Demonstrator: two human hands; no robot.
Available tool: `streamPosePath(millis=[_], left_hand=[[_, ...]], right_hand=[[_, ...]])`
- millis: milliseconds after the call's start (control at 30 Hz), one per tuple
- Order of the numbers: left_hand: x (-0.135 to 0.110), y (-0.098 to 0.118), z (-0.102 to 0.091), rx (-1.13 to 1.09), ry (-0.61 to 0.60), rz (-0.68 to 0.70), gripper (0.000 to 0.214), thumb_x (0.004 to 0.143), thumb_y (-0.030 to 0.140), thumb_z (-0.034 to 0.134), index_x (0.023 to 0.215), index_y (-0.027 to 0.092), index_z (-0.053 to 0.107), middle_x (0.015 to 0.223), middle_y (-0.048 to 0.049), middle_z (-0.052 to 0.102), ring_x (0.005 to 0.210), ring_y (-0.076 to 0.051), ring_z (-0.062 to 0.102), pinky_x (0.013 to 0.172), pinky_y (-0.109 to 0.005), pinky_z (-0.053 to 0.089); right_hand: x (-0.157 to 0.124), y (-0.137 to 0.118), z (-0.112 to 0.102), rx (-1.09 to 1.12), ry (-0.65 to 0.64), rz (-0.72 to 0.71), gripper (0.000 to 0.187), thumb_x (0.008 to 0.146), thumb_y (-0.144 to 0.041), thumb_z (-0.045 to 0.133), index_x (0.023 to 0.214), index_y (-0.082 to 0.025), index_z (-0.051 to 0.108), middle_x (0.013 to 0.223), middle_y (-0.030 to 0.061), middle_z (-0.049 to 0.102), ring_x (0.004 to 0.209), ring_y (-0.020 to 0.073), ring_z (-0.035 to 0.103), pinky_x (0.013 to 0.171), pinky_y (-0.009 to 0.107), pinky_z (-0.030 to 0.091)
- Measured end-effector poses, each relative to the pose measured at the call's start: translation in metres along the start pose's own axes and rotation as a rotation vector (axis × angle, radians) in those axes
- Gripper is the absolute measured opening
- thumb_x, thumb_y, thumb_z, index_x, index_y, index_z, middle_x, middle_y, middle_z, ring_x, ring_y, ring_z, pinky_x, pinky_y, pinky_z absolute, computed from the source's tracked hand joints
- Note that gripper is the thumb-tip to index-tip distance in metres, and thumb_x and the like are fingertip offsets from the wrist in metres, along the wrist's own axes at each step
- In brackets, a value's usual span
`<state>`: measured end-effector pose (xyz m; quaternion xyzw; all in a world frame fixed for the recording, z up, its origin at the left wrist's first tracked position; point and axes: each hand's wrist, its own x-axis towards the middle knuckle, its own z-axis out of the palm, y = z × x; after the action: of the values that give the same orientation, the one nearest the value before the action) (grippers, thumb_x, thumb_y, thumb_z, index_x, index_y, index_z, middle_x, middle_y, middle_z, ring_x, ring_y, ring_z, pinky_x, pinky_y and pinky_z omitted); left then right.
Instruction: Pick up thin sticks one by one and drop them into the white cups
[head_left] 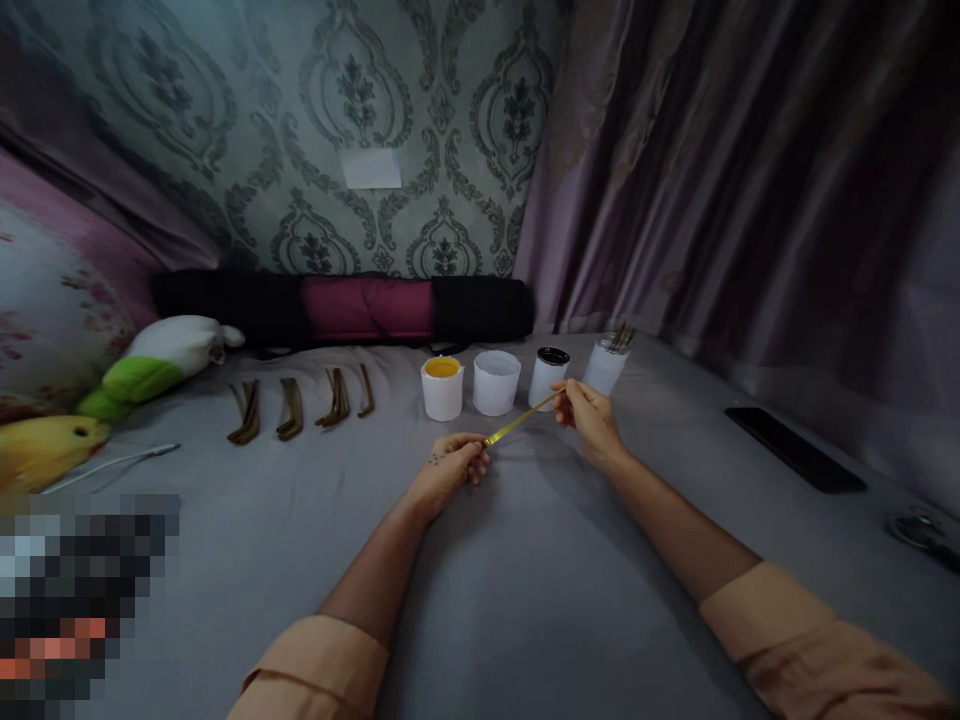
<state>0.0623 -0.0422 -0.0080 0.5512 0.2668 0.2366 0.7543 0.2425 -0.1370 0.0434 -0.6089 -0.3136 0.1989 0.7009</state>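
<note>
A thin yellowish stick (517, 426) slants up to the right between my hands, above the grey cloth. My left hand (450, 468) pinches its lower left end, where the colour is a brighter yellow. The upper right end sits between the thumb and fingers of my right hand (589, 415). Just behind stand a white cup of yellow-orange contents (442, 395), a white cup with a pale inside (496, 390) and a white cup with a dark inside (547, 380). My right hand partly covers that last cup. Beside it, a pale container (604, 368) holds several thin brown sticks (622, 337).
Several bundles of bent brown sticks (289, 408) lie at the left. Plush toys (150, 370) and a white cable (127, 460) are farther left. A black phone-like slab (795, 448) lies at the right. A black and maroon roll (367, 308) lines the wall.
</note>
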Motion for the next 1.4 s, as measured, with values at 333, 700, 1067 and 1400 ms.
streamPosePath(millis=[333, 700, 1067, 1400], left_hand=[[-0.001, 0.002, 0.002, -0.02, 0.002, 0.001, 0.019, 0.071, 0.02, 0.054, 0.087, 0.01, 0.056, 0.064, -0.0027, 0.057, 0.047, -0.007, 0.05, 0.04, -0.018, 0.035], [-0.002, 0.004, 0.002, -0.07, 0.005, -0.013, 0.019, 0.073, 0.022, 0.055, 0.087, 0.009, 0.056, 0.065, -0.0034, 0.057, 0.049, -0.007, 0.051, 0.042, -0.018, 0.036], [-0.004, 0.009, 0.001, -0.144, 0.014, -0.043, 0.019, 0.073, 0.024, 0.058, 0.085, 0.009, 0.058, 0.066, -0.0043, 0.058, 0.051, -0.006, 0.05, 0.046, -0.018, 0.035], [-0.008, 0.015, 0.0, -0.224, 0.039, -0.073, 0.012, 0.075, 0.014, 0.054, 0.085, 0.009, 0.057, 0.065, -0.0043, 0.058, 0.051, -0.006, 0.051, 0.047, -0.017, 0.037]], right_hand=[[0.002, -0.005, -0.007, 0.023, -0.003, 0.052, 0.035, 0.069, -0.05, 0.053, 0.078, -0.016, 0.058, 0.061, -0.001, 0.054, 0.044, 0.0061, 0.044, 0.041, 0.02, 0.031], [0.001, -0.008, -0.009, 0.019, -0.01, 0.077, 0.033, 0.067, -0.047, 0.056, 0.078, -0.016, 0.057, 0.063, -0.0013, 0.054, 0.044, 0.005, 0.044, 0.041, 0.019, 0.031], [0.007, -0.006, -0.025, 0.018, 0.032, 0.051, 0.032, 0.068, -0.046, 0.057, 0.077, -0.016, 0.058, 0.062, -0.0006, 0.055, 0.045, 0.0054, 0.045, 0.041, 0.019, 0.032], [0.014, -0.029, -0.055, 0.016, 0.103, 0.02, 0.026, 0.069, -0.04, 0.059, 0.075, -0.015, 0.059, 0.063, 0.0001, 0.054, 0.046, 0.0056, 0.045, 0.041, 0.018, 0.035]])
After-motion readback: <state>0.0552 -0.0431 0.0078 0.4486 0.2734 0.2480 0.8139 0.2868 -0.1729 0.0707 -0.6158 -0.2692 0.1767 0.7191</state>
